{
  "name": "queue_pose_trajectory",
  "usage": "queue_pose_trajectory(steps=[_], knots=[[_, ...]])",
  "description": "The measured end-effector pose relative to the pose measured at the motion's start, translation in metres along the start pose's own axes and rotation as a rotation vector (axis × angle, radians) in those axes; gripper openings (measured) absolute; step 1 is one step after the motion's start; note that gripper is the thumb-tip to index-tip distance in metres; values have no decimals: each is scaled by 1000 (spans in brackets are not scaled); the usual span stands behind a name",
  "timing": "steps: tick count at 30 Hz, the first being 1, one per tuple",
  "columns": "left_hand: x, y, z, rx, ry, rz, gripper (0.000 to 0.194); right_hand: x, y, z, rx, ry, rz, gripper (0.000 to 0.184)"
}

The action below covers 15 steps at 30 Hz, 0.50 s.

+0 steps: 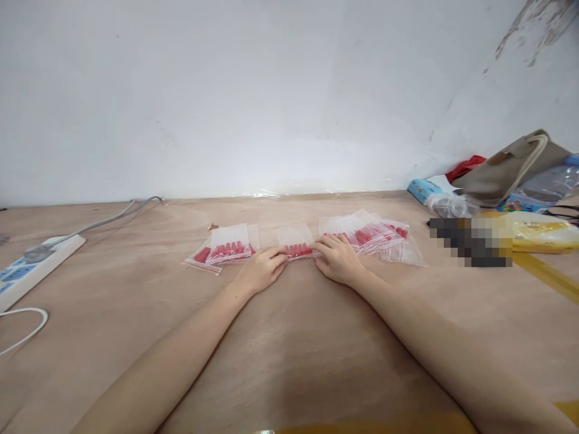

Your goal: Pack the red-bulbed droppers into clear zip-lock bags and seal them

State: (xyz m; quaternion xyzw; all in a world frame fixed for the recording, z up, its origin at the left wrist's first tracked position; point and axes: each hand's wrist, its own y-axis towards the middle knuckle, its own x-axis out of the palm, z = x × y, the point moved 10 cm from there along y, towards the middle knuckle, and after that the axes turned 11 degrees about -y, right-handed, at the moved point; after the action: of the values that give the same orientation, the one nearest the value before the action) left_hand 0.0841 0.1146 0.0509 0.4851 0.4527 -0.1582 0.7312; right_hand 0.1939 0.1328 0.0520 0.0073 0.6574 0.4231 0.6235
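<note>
A small clear zip bag of red pieces (296, 242) lies flat on the wooden table (289, 349) between my hands. My left hand (262, 269) pinches the bag's lower left corner, fingers curled. On the lower right corner rests my right hand (337, 258), its fingers pressed down on the edge. A short stack of the same bags (226, 248) lies to the left. A fanned pile of several more bags (375, 236) spreads to the right, just behind my right hand.
A white power strip (31, 265) with a grey cable and a white cord (25, 328) sits at the left edge. At the right stand a beige bag (511, 166), a blue packet (423, 190), a yellow packet (543, 232) and crumpled plastic. A white wall runs behind the table.
</note>
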Motion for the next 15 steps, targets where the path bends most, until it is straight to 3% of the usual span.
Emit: queue_pose_trajectory(steps=[3, 15], knots=[[-4, -3, -5, 10, 32, 27, 20, 4, -2, 2, 2, -31, 3, 16], [-8, -2, 0, 53, 194, 66, 22, -1, 0, -1, -20, -76, 87, 20]])
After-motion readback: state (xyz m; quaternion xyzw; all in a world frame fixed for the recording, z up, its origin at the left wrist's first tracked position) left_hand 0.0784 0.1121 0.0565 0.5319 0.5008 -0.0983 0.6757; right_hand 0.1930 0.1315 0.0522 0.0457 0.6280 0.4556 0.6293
